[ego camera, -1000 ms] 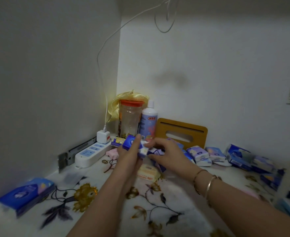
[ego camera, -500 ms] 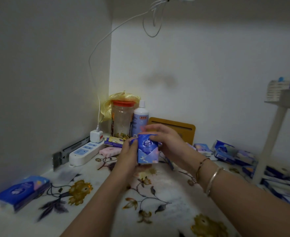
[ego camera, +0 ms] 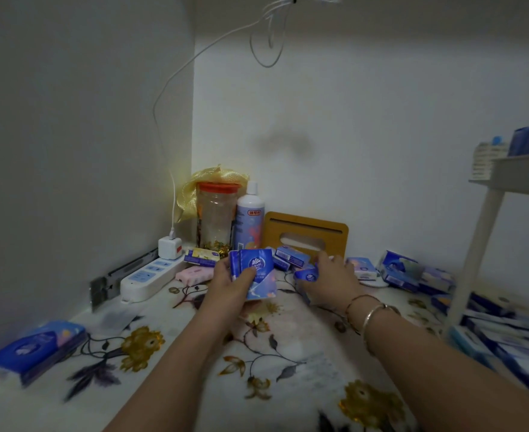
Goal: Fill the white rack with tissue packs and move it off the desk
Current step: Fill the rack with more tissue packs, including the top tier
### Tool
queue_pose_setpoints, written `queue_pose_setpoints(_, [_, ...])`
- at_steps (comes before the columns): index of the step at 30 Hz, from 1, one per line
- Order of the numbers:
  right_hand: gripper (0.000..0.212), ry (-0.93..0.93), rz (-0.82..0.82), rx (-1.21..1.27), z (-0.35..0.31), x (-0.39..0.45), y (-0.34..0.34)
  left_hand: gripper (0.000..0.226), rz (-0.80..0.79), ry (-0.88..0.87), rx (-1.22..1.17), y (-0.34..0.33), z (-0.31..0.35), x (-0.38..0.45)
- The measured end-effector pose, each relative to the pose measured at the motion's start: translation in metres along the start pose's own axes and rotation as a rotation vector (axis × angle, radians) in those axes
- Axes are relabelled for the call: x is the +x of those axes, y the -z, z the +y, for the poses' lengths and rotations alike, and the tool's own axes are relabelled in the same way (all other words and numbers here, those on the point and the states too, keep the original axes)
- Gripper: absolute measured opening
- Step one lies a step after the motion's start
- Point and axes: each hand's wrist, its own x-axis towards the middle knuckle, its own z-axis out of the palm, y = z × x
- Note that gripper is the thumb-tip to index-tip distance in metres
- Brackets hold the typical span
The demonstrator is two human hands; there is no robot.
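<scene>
Left hand [ego camera: 229, 286] fingers grip an upright blue tissue pack [ego camera: 254, 273], logo unreadable; right hand [ego camera: 328, 283] beside it pinches a smaller pack [ego camera: 305, 273].

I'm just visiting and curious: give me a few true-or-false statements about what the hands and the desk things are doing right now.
1. The left hand holds a blue tissue pack upright. True.
2. The right hand rests empty on the flowered desk cover. False: it grips a small blue pack.
3. The clear jar with the orange lid stands left of the white bottle. True.
4. The white power strip has nothing plugged in. False: a white charger sits in it.
</scene>
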Motion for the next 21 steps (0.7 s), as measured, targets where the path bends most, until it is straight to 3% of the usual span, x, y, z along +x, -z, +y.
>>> queue_pose_setpoints(4, [0.057,0.035,-0.09,0.152,-0.008,-0.011,0.003,0.031,0.028,0.013,0.017,-0.002,-0.002,0.0])
queue_pose_setpoints(9, [0.066,-0.044,-0.106,0.815,-0.04,-0.029,0.049,0.044,0.107,0.015,0.001,-0.008,0.005,-0.011])
queue_pose_setpoints(11, [0.072,0.001,-0.096,0.943,-0.048,-0.04,0.069,0.044,0.119,0.051,-0.099,-0.013,0.017,-0.017])
queue_pose_setpoints(16, [0.059,0.194,-0.059,0.844,-0.042,-0.074,0.105,0.038,-0.016,0.086,-0.429,-0.035,0.063,-0.041])
queue_pose_setpoints(21, [0.059,0.294,0.145,0.71,-0.042,-0.112,0.162,0.035,-0.255,0.004,-0.44,-0.057,0.124,-0.085])
